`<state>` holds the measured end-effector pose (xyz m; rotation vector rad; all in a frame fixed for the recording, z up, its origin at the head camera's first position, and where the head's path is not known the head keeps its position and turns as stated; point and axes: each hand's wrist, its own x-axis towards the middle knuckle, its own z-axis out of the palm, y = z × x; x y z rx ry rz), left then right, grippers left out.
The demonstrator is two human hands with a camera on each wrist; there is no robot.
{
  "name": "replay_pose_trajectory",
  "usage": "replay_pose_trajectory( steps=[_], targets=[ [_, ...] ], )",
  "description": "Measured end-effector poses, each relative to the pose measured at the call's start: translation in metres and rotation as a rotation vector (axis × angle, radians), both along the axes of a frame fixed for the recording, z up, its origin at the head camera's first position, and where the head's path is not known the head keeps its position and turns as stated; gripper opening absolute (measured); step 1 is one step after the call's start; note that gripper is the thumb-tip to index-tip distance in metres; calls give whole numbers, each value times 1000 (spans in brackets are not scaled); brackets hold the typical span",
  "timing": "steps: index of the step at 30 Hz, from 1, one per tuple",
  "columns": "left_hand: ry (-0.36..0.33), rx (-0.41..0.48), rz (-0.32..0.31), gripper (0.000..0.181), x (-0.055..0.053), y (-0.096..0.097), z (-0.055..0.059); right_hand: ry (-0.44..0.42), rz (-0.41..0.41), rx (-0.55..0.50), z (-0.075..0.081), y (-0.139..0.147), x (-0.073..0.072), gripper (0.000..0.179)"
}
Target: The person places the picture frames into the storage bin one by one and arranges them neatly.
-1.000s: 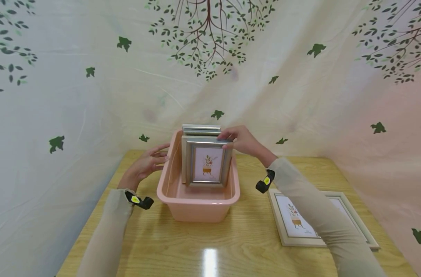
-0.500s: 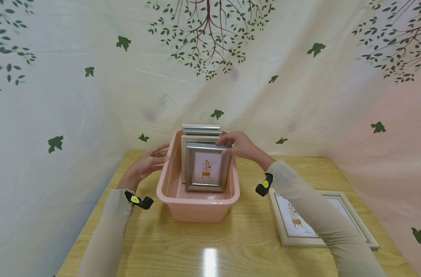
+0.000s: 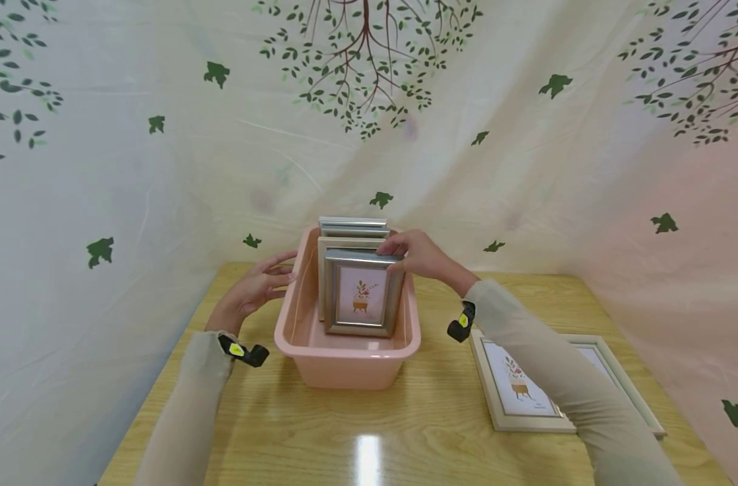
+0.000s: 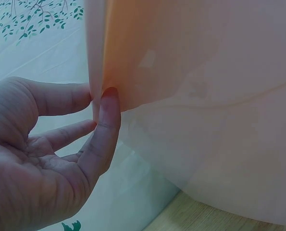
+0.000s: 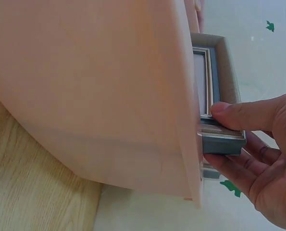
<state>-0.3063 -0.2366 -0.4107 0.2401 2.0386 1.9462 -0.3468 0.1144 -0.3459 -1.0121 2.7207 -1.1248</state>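
In the head view, a silver picture frame (image 3: 364, 293) with a plant print stands upright in a pink plastic basin (image 3: 347, 371). My right hand (image 3: 419, 253) pinches its upper right corner. In the right wrist view, the thumb (image 5: 229, 114) lies on the front of that corner, and the other fingers are behind and under its edge. My left hand (image 3: 260, 287) is at the basin's left rim; thumb and fingers pinch the rim (image 4: 95, 62) in the left wrist view. Behind the silver frame, a cream picture frame (image 3: 322, 277) and further silver frames (image 3: 352, 223) stand in the basin.
Two larger cream picture frames (image 3: 521, 425) lie on the wooden table (image 3: 442, 432) at the right, partly covered by my right forearm. A pale curtain (image 3: 272, 155) printed with leaves and branches hangs around the table's back and sides.
My right hand has moved slightly down and toward me with the silver picture frame, which now sits lower and farther from the cream one behind. My left hand has kept still.
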Motion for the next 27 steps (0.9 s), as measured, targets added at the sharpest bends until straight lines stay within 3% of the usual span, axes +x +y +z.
replay_pose_trajectory(
  steps=[8,13,27],
  targets=[
    [8,24,-7,67,-1,1,2,32,-66,14,-2,-9,3,26],
    [6,20,-12,67,-1,0,1,-11,-115,-19,-6,-9,3,25],
    [-13,10,0,67,-4,0,3,11,-104,-8,-6,-16,3,29]
  ],
)
